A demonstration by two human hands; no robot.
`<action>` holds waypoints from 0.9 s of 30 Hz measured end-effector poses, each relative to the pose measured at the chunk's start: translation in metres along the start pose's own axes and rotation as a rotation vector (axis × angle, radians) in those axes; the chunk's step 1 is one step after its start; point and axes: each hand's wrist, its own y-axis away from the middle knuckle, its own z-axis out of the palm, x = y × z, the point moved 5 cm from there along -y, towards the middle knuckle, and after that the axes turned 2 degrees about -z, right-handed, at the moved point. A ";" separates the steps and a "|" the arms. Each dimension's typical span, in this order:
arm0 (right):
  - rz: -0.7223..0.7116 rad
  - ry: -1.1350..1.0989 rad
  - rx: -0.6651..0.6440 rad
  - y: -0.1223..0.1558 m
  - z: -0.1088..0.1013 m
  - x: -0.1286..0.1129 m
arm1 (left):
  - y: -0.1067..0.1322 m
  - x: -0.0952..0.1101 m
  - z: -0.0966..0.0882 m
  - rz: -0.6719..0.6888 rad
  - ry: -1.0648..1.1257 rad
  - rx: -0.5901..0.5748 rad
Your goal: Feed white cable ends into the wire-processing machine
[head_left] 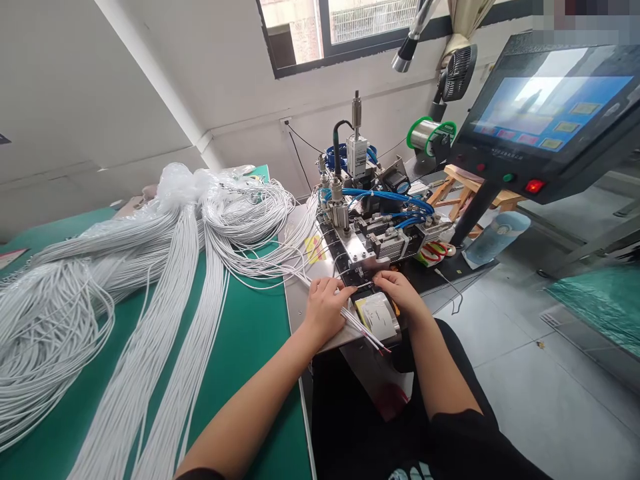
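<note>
My left hand (327, 307) is closed on a white cable, palm down over the metal plate left of the machine's front. Several white cables (357, 325) pass under it, their reddish bare-ended wires (383, 350) sticking out toward my lap. At the machine's front fixture (364, 291), my right hand (400, 293) pinches with thumb and fingers. A short pale length of cable spans the gap between my two hands; its end is hidden by my right fingertips. The bench machine (350, 227), with metal cylinders and blue air hoses, stands just beyond my hands.
Large bundles of white cable (170, 287) cover much of the green table (255, 333) at left. A control screen (555, 113) with a lit red button stands at right. Behind the machine are a solder wire spool (430, 135) and a small fan (459, 72). A blue bin (497, 237) stands at right.
</note>
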 end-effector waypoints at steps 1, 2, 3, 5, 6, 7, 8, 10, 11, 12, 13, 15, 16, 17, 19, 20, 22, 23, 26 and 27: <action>0.009 -0.012 0.010 -0.001 0.001 0.003 | 0.000 0.000 0.000 -0.006 0.001 -0.003; 0.009 -0.013 0.018 -0.001 0.001 0.004 | -0.001 0.000 0.000 -0.010 0.002 -0.005; 0.008 -0.011 0.023 -0.001 0.002 0.005 | -0.001 0.001 -0.001 -0.013 0.004 -0.005; 0.004 -0.007 0.034 0.000 0.002 0.005 | -0.001 0.001 -0.002 -0.017 0.009 0.006; 0.000 -0.002 0.039 0.002 0.002 0.004 | -0.002 0.000 -0.003 -0.019 0.012 0.017; -0.008 0.007 0.050 0.003 0.001 0.003 | -0.002 0.000 -0.003 -0.020 0.015 0.028; -0.016 0.018 0.062 0.006 0.000 0.001 | -0.002 0.000 -0.004 -0.020 0.018 0.040; -0.045 0.051 0.117 0.013 -0.006 -0.002 | -0.001 -0.001 -0.005 -0.022 0.020 0.054; -0.061 0.072 0.155 0.017 -0.010 -0.004 | 0.000 -0.001 -0.005 -0.025 0.019 0.054; -0.076 0.091 0.194 0.023 -0.014 -0.005 | 0.000 -0.002 -0.004 -0.033 0.014 0.052; -0.088 0.108 0.232 0.030 -0.020 -0.007 | 0.001 -0.003 -0.004 -0.044 0.006 0.048; -0.101 0.139 0.299 0.045 -0.031 -0.009 | 0.002 -0.005 -0.003 -0.078 -0.025 0.049; -0.104 0.156 0.323 0.054 -0.037 -0.011 | 0.003 -0.005 -0.004 -0.098 -0.044 0.056; -0.107 0.176 0.346 0.063 -0.044 -0.013 | 0.003 -0.006 -0.004 -0.115 -0.062 0.066; -0.110 0.222 0.373 0.082 -0.055 -0.017 | 0.003 -0.005 -0.006 -0.124 -0.080 0.083; -0.109 0.238 0.377 0.091 -0.060 -0.019 | 0.003 -0.004 -0.006 -0.113 -0.078 0.088; -0.107 0.251 0.391 0.108 -0.069 -0.026 | 0.002 -0.001 -0.008 -0.076 -0.062 0.092; -0.113 0.252 0.403 0.117 -0.072 -0.030 | 0.002 0.000 -0.009 -0.056 -0.049 0.097; -0.141 0.257 0.457 0.143 -0.079 -0.046 | 0.004 0.002 -0.012 -0.006 -0.007 0.109; -0.148 0.263 0.472 0.152 -0.081 -0.052 | 0.004 0.002 -0.013 0.002 0.007 0.113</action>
